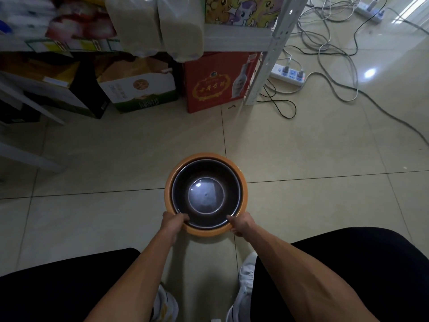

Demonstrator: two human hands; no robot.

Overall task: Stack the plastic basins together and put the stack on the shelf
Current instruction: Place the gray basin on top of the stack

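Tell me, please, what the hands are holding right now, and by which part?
Both hands, left and right, grip the near rim of the nested basins: a dark basin sitting inside an orange basin.

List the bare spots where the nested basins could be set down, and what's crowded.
Bare floor tiles lie between the dark basin nested in the orange basin and the boxes, and right of the basins. Crowded: under the shelf, the red box and neighbouring cartons; far right, power strip and cables. Left hand and right hand grip the near rim.

Shelf (234, 38) top cut off by edge; orange basin (241, 180) interior hidden (dark basin (206, 180) nested inside).
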